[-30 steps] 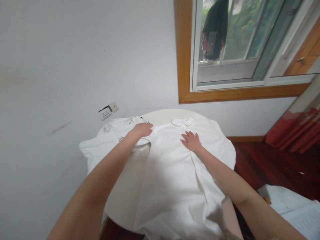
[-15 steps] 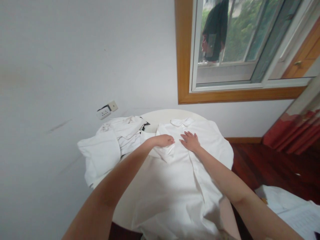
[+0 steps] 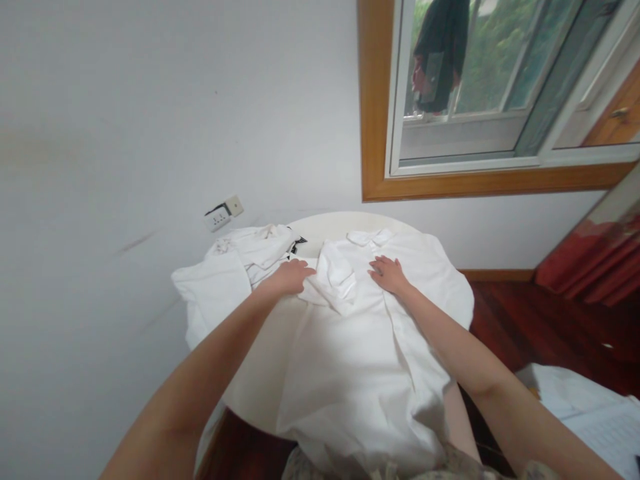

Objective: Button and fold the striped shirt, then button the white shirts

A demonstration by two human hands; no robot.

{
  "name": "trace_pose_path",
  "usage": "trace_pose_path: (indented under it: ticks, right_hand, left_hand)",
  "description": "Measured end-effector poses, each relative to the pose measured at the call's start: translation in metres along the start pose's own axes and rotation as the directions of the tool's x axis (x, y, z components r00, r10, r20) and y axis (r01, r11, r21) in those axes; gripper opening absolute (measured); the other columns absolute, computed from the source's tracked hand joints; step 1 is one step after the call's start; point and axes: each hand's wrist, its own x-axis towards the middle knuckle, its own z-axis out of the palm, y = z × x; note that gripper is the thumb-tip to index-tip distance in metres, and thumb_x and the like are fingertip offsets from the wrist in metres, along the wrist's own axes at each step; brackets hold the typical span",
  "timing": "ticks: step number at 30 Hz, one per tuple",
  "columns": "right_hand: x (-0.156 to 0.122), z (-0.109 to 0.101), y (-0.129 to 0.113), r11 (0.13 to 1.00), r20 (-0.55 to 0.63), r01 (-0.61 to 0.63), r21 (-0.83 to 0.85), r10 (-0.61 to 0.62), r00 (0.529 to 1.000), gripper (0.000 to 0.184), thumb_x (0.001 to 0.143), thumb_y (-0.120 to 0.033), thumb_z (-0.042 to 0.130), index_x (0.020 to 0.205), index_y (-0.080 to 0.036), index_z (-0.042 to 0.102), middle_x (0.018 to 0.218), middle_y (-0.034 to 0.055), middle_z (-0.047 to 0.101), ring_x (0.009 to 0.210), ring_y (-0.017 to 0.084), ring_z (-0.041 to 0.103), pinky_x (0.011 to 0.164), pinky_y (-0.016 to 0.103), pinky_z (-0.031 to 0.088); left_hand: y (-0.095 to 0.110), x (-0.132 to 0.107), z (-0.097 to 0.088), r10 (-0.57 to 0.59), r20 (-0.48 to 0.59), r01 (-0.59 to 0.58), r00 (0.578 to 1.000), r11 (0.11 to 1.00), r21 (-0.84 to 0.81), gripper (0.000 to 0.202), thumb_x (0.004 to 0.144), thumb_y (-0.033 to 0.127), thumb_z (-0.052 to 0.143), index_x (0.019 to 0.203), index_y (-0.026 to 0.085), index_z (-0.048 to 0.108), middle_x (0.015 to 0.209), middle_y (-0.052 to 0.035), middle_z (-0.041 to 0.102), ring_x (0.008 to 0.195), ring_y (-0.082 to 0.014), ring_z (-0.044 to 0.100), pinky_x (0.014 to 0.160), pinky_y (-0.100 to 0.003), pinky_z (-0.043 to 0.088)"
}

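Note:
A white collared shirt [image 3: 345, 360] lies front up across a round table, its collar [image 3: 370, 238] toward the wall and its lower part hanging over the near edge. My left hand [image 3: 293, 277] is at the sleeve on the shirt's left side, fingers closed on the cloth. That sleeve [image 3: 337, 277] is bent and bunched over the shirt front. Flat on the front below the collar rests my right hand [image 3: 389, 275], fingers spread. Beside my left forearm is a pile of white clothes [image 3: 213, 293].
The round cream table [image 3: 260, 373] stands against the wall, under a wood-framed window [image 3: 377, 133]. A wall socket [image 3: 218, 217] is above the clothes pile. At right are a red curtain [image 3: 585, 260] and white items [image 3: 575, 400] low down.
My left hand has moved left from the shirt front to the sleeve's outer part. My right hand stays on the shirt. The view has shifted slightly.

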Motion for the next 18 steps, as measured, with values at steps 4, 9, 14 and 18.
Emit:
trace_pose_path:
  ticks: [4, 9, 14, 18]
  right_hand:
    - [-0.001, -0.004, 0.002, 1.000, -0.030, 0.023, 0.001, -0.023, 0.999, 0.036, 0.088, -0.041, 0.046, 0.119, -0.027, 0.059, 0.138, 0.0063, 0.048, 0.130, 0.023, 0.037, 0.107, 0.053, 0.021]
    - [0.002, -0.007, 0.007, 0.998, -0.069, 0.035, 0.053, -0.031, 0.997, 0.030, 0.086, -0.037, 0.049, 0.109, -0.027, 0.065, 0.130, 0.0040, 0.056, 0.122, 0.022, 0.048, 0.106, 0.044, 0.029]
    - [0.015, -0.013, 0.018, 0.920, -0.093, -0.094, 0.380, 0.140, 0.986, 0.033, 0.085, -0.038, 0.046, 0.099, -0.019, 0.070, 0.106, 0.0082, 0.069, 0.101, 0.022, 0.062, 0.091, 0.033, 0.044]
    - [0.021, -0.033, 0.024, 0.768, -0.112, -0.061, 0.637, 0.171, 0.979, 0.037, 0.083, -0.043, 0.047, 0.091, -0.016, 0.070, 0.099, 0.0090, 0.071, 0.096, 0.022, 0.064, 0.089, 0.033, 0.046]
  left_hand:
    - [0.011, 0.001, 0.009, 0.050, -0.167, -0.035, 0.985, 0.995, 0.091, 0.020, 0.080, 0.015, 0.051, 0.087, 0.021, 0.069, 0.101, -0.0099, 0.063, 0.105, -0.0248, 0.053, 0.089, -0.040, 0.041]
    - [0.037, 0.011, -0.011, 0.101, -0.445, -0.054, 0.890, 0.992, 0.117, 0.020, 0.086, 0.019, 0.049, 0.095, 0.020, 0.066, 0.107, -0.0107, 0.061, 0.105, -0.0254, 0.051, 0.089, -0.043, 0.039]
    - [0.086, 0.019, -0.018, 0.259, -0.548, -0.227, 0.796, 0.966, 0.127, 0.019, 0.088, 0.022, 0.049, 0.099, 0.023, 0.064, 0.110, -0.0081, 0.059, 0.104, -0.0230, 0.050, 0.088, -0.040, 0.039]
    - [0.130, 0.026, 0.003, 0.393, -0.548, -0.384, 0.738, 0.913, 0.138, 0.019, 0.089, 0.022, 0.049, 0.102, 0.023, 0.064, 0.108, -0.0071, 0.059, 0.103, -0.0214, 0.050, 0.086, -0.037, 0.039]
